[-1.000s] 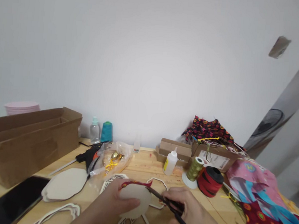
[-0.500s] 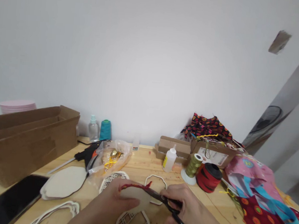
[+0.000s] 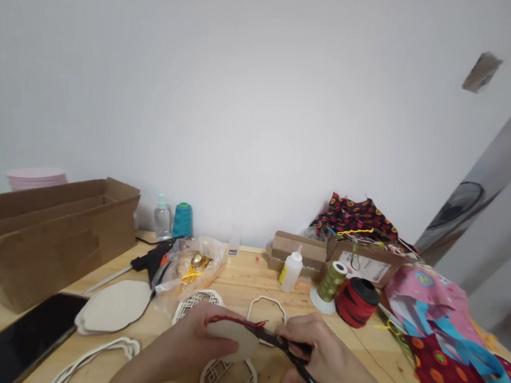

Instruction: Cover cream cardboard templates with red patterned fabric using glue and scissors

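Note:
My left hand (image 3: 200, 341) is closed on a pale flat panel (image 3: 242, 342) that has red patterned fabric (image 3: 230, 319) along its upper edge. My right hand (image 3: 319, 352) grips black-handled scissors (image 3: 288, 352), whose blades point left and meet the fabric edge. Under the hands lies a pale lattice piece (image 3: 210, 378); a second lattice piece (image 3: 199, 298) is partly hidden behind my left hand. A thin pale frame (image 3: 268, 300) rests on the table just beyond the blades.
At left are a long cardboard box (image 3: 50, 239), a black phone (image 3: 23, 338), pale panels (image 3: 115, 307) and a glue gun (image 3: 148, 261). Behind the hands stand a glue bottle (image 3: 291, 272), green thread (image 3: 331, 281) and a red roll (image 3: 357, 302). Fabrics (image 3: 457, 382) cover the right side.
The view has shifted slightly, so things at the left sit a little further right. The strip of fabric at the scissor blades now lies flatter and reaches further right.

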Demonstrator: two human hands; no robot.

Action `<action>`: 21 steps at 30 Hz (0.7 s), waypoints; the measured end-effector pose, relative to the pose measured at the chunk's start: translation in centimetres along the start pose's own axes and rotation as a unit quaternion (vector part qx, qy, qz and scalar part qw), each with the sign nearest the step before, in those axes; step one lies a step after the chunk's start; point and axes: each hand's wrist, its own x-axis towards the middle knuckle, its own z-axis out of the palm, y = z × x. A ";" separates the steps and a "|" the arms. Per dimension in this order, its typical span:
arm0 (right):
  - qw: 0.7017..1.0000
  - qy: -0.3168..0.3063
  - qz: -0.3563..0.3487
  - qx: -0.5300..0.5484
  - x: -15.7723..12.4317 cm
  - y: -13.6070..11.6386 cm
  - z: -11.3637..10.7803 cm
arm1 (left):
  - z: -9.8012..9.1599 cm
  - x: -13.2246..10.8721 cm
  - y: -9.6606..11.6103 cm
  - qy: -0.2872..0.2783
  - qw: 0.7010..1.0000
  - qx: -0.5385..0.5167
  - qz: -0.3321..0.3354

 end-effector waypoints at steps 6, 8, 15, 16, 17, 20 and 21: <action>1.000 0.008 -0.004 -0.016 0.1 -0.1 0.0 | -0.1 -0.2 0.5 0.011 1.000 0.025 -0.008; 1.000 0.012 -0.005 -0.027 0.1 -0.1 0.0 | -0.1 -0.3 0.6 0.014 0.999 0.028 -0.013; 0.997 0.025 -0.006 -0.071 0.0 0.2 0.1 | -0.2 -0.2 0.1 -0.012 0.999 -0.030 -0.017; 0.997 0.029 -0.005 -0.074 0.0 0.2 0.1 | -0.2 -0.2 0.0 -0.012 0.999 -0.033 -0.017; 0.997 0.033 -0.004 -0.073 0.0 0.3 0.1 | -0.2 -0.1 -0.1 -0.004 0.999 -0.034 -0.018; 0.998 0.036 -0.005 -0.044 0.1 0.3 0.0 | -0.2 0.3 -0.1 0.064 0.997 -0.029 -0.015; 0.999 0.038 -0.006 -0.030 0.2 0.3 0.0 | -0.2 0.4 -0.1 0.087 0.996 -0.032 -0.015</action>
